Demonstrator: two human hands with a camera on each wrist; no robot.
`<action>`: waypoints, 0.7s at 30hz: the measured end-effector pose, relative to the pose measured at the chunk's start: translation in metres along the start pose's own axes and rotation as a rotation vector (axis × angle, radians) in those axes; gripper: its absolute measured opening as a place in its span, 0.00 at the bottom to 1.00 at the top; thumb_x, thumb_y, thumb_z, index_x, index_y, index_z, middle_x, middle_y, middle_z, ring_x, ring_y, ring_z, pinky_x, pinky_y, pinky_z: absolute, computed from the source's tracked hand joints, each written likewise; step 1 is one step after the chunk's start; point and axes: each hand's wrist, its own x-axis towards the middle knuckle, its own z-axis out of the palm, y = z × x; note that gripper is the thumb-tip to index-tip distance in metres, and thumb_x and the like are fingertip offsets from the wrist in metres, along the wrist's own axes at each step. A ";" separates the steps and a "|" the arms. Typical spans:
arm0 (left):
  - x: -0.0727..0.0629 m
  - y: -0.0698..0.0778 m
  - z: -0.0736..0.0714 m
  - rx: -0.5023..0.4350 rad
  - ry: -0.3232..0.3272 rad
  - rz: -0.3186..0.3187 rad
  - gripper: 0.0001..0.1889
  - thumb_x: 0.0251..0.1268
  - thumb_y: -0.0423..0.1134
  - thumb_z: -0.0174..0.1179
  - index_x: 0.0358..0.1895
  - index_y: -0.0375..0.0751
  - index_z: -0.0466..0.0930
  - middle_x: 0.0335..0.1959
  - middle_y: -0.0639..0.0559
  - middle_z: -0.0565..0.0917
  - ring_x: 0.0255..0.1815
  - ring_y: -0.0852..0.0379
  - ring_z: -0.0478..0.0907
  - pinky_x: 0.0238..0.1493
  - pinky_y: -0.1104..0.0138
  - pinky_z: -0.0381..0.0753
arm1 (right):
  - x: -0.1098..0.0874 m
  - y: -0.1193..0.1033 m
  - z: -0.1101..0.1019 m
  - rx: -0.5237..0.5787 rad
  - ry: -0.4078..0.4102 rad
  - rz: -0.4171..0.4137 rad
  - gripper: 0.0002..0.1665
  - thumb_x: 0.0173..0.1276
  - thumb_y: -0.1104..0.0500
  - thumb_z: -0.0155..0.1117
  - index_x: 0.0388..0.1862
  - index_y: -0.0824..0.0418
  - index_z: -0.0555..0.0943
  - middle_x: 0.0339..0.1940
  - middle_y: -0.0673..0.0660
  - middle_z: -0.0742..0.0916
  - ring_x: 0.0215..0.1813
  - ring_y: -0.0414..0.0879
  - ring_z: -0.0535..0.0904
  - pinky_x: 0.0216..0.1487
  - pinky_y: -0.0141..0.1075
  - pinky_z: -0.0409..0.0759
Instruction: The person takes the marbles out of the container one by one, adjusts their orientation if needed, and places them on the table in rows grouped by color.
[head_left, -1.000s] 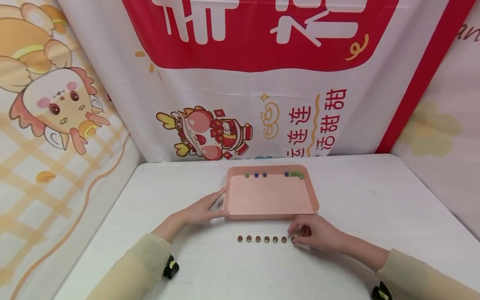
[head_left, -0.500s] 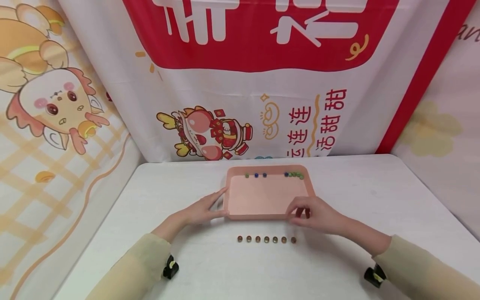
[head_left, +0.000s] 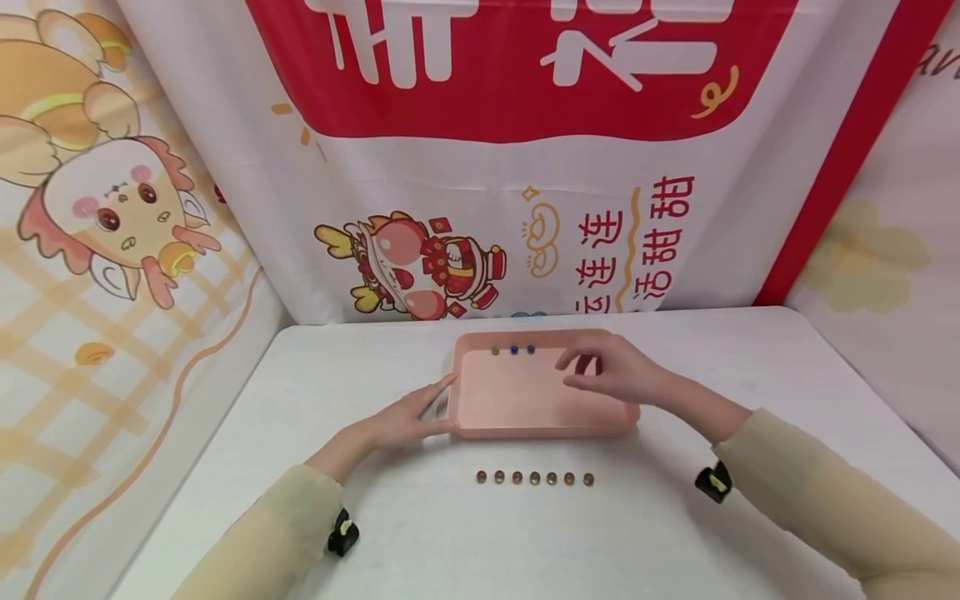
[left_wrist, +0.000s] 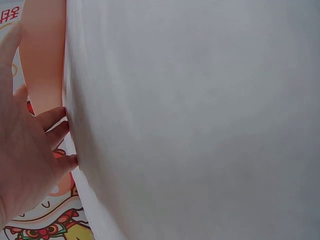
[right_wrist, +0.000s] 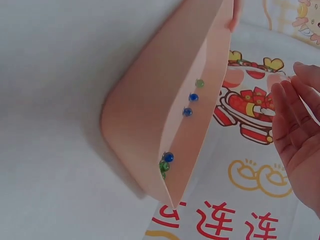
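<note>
Right wrist, corner marbles (right_wrist: 164, 165) part-hidden, tray (right_wrist: 145, 90) cropped

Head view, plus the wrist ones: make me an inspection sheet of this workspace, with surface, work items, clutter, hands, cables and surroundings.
Surface: white table.
Work items: pink tray; green and blue marbles inside, along its far wall; row of seven brownish marbles in front.
Clutter: nothing seen.
Hands: left hand touching the tray's left end; right hand above the tray, no marble visible in it.
Cables: nothing seen.
Surroundings: printed cloth behind.
</note>
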 end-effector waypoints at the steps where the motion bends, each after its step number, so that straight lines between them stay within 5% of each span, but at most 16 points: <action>1: 0.000 0.000 0.000 0.001 -0.001 0.000 0.48 0.58 0.69 0.58 0.78 0.69 0.41 0.78 0.51 0.51 0.77 0.47 0.46 0.72 0.44 0.49 | 0.005 0.001 0.000 -0.002 -0.006 0.011 0.11 0.62 0.62 0.71 0.44 0.55 0.84 0.39 0.47 0.84 0.36 0.41 0.79 0.33 0.36 0.81; 12: -0.002 0.001 0.000 -0.005 0.000 0.000 0.47 0.60 0.67 0.59 0.78 0.67 0.42 0.78 0.51 0.51 0.77 0.47 0.46 0.72 0.44 0.49 | 0.055 0.028 0.014 -0.049 -0.108 0.199 0.21 0.62 0.59 0.72 0.55 0.54 0.81 0.52 0.55 0.83 0.48 0.48 0.79 0.47 0.43 0.79; 21: -0.002 0.002 0.000 -0.005 0.004 -0.005 0.48 0.59 0.68 0.58 0.78 0.67 0.42 0.78 0.51 0.52 0.77 0.48 0.46 0.72 0.44 0.48 | 0.072 0.055 0.035 0.009 -0.159 0.272 0.28 0.64 0.60 0.69 0.62 0.62 0.76 0.54 0.61 0.81 0.52 0.50 0.76 0.48 0.42 0.78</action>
